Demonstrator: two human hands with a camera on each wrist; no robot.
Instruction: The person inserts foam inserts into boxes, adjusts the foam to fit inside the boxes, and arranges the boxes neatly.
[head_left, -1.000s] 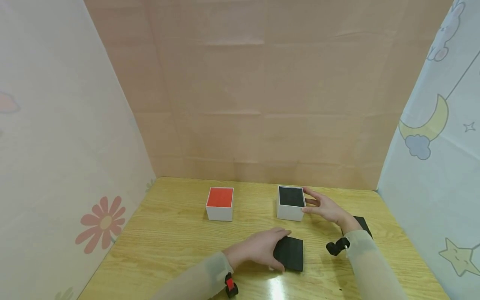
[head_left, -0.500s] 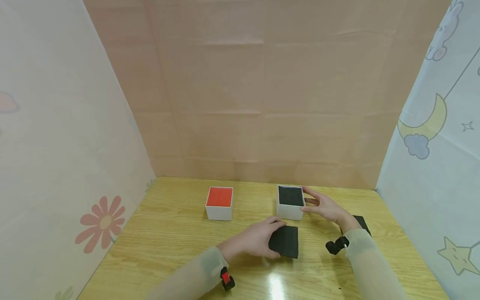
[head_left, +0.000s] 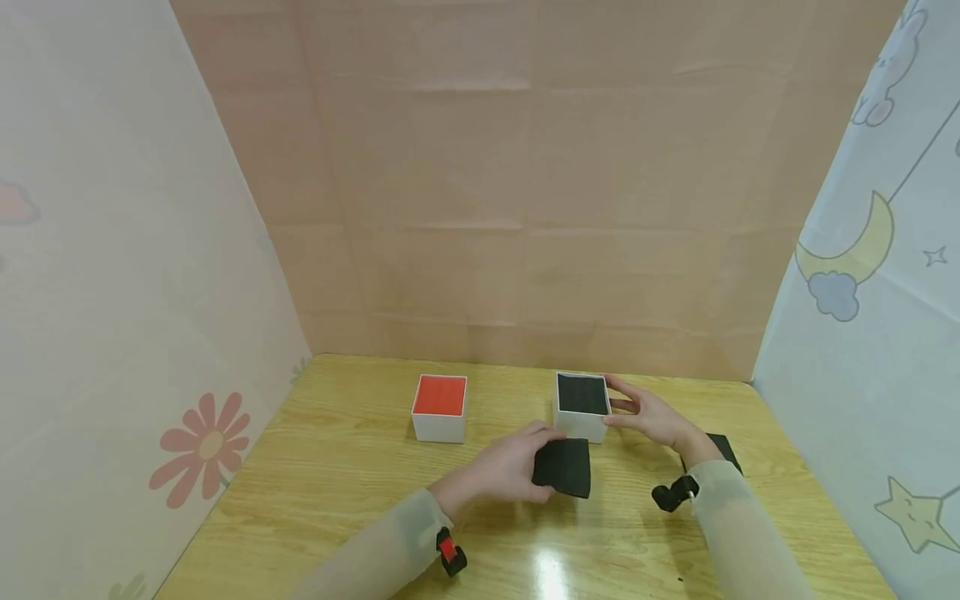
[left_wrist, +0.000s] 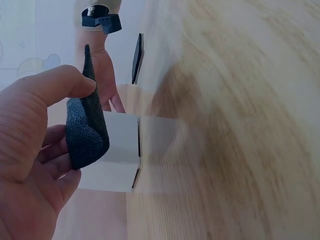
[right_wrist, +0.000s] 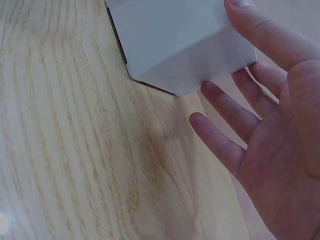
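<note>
My left hand (head_left: 504, 468) pinches a square black foam sheet (head_left: 564, 468) by its left side, thumb at the near edge and fingers at the far one. In the left wrist view the sheet (left_wrist: 85, 132) bows between thumb and fingers, raised off the table. Just beyond stands a white square box (head_left: 587, 427) with a black square (head_left: 583, 393) filling its top. My right hand (head_left: 651, 417) holds this box at its right side, with the thumb at the front corner and a finger at the back corner. Its other fingertips meet or hang beside the box wall in the right wrist view.
A second white box (head_left: 440, 428) with a red top (head_left: 441, 395) stands to the left. Another black flat piece (head_left: 726, 452) lies at the right, partly hidden behind my right wrist. The wooden table (head_left: 337, 433) ends at a brown back wall, with patterned cloth on both sides.
My left hand has lifted the black foam sheet and carried it away from me, slightly left, toward the box; the sheet now bends. The right hand has stayed at the box.
</note>
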